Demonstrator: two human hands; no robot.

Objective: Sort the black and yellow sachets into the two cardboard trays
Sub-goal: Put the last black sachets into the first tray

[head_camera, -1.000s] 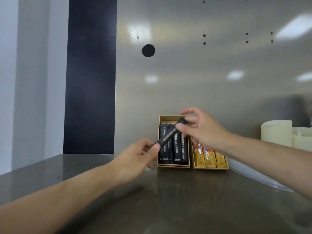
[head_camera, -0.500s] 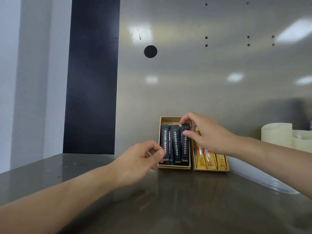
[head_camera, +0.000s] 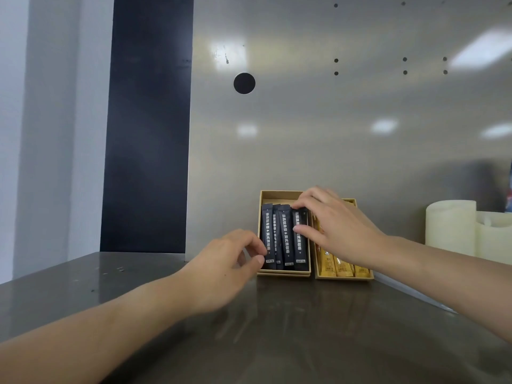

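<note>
Two cardboard trays stand side by side against the metal back wall. The left tray point(head_camera: 277, 195) holds several black sachets point(head_camera: 285, 239) lying lengthwise. In the right tray point(head_camera: 343, 277) lie yellow sachets point(head_camera: 339, 268), partly hidden by my right hand. My right hand point(head_camera: 335, 227) rests over the boundary of the trays, its fingertips pressing on the rightmost black sachet point(head_camera: 301, 250). My left hand point(head_camera: 224, 268) sits at the left tray's near left corner, fingers curled and touching the leftmost black sachet, holding nothing.
The trays sit on a dark steel counter point(head_camera: 249, 328). Pale cylindrical containers point(head_camera: 454, 227) stand at the far right. A black panel point(head_camera: 146, 120) and a steel wall rise behind.
The black sachet passed from my left hand to my right and now lies in the left tray. My right hand presses it flat; my left hand moved up to the tray.
</note>
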